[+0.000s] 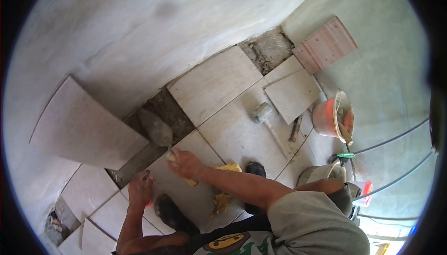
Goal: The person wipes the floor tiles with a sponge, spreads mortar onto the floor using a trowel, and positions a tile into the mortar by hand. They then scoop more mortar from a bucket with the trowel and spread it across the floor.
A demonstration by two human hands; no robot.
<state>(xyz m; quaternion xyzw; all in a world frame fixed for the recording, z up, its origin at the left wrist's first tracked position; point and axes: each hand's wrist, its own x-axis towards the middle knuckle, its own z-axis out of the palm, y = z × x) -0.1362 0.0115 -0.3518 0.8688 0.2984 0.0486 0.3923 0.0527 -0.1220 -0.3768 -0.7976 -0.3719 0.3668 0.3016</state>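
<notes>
My right hand (187, 165) is wrapped round the handle of a trowel. The mortar-coated trowel blade (156, 128) reaches over the open strip of rough mortar bed (163, 108) along the wall. My left hand (140, 188) is closed beside the tiled floor's edge, and whatever is in its fingers is hidden. A little red shows just below it. Left of my hands, a large loose tile (86, 122) leans against the wall. Beneath my right hand lies a laid floor tile (186, 199), with a yellow sponge-like piece (230, 167) by my forearm.
A mallet (261, 113) lies on the tiles, near a loose tile (292, 96) and a dark bar (295, 128). An orange bucket (324, 117) with a tool in it stands at the right wall. A ridged tile (325, 45) leans in the corner. Cables (396, 136) cross the right side.
</notes>
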